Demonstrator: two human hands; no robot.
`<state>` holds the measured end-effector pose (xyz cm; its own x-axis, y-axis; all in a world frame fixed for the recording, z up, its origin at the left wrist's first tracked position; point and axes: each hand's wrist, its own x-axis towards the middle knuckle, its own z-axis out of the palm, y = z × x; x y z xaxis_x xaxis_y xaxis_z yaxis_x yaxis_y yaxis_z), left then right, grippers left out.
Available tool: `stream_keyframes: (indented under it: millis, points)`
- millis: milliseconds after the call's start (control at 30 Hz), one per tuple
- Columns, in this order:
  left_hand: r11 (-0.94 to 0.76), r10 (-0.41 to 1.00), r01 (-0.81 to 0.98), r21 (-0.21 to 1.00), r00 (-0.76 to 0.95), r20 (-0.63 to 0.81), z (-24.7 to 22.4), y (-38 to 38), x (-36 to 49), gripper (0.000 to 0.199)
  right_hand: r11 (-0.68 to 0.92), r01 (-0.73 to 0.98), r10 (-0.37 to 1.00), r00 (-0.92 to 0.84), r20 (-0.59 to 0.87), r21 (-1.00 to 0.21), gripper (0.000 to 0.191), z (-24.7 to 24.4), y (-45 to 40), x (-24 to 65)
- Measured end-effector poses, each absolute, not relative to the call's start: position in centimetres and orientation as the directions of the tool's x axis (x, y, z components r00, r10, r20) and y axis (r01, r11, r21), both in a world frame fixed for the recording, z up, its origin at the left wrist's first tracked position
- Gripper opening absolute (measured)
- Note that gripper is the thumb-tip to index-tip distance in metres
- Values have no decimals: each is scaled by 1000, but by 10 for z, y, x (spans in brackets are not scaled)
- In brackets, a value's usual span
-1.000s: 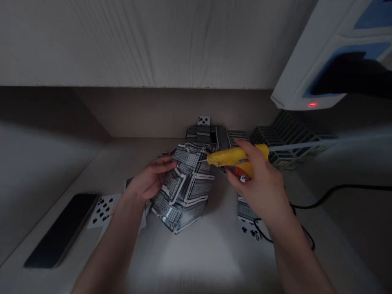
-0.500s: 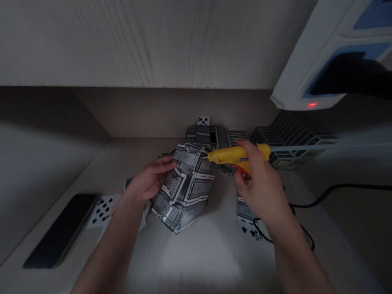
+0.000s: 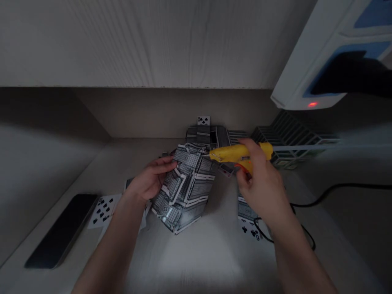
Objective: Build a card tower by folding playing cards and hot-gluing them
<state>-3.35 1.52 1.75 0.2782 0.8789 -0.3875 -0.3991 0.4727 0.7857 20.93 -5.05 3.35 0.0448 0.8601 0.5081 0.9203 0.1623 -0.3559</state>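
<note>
A structure made of playing cards (image 3: pixel 183 192), patterned backs outward, stands tilted in the middle of the surface. My left hand (image 3: pixel 154 175) grips its upper left side, thumb and fingers closed at the edge. In my right hand (image 3: pixel 260 183) is a yellow glue gun (image 3: pixel 229 154), its fingers wrapped round the body and handle. The nozzle points left, at or very close to the structure's upper right edge; contact cannot be made out. A long pale glue stick (image 3: pixel 306 148) sticks out of the gun's back.
A phone (image 3: pixel 63 230) lies at the left beside loose playing cards (image 3: pixel 104 210). More cards (image 3: pixel 248 210) and a black cable (image 3: pixel 330 190) are at the right. Behind stand other card pieces (image 3: pixel 203 132). A power strip (image 3: pixel 294 90) with a red light hangs upper right.
My right hand and the glue gun have shifted slightly to the right. My left hand and the card structure stay nearly where they were.
</note>
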Motion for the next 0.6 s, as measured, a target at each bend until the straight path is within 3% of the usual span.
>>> stream_keyframes:
  millis: [600]
  points:
    - [453,889,-376,808,257,-379,17,14,-33,21,145,917,846,80,527,-373,60,34,-50,208]
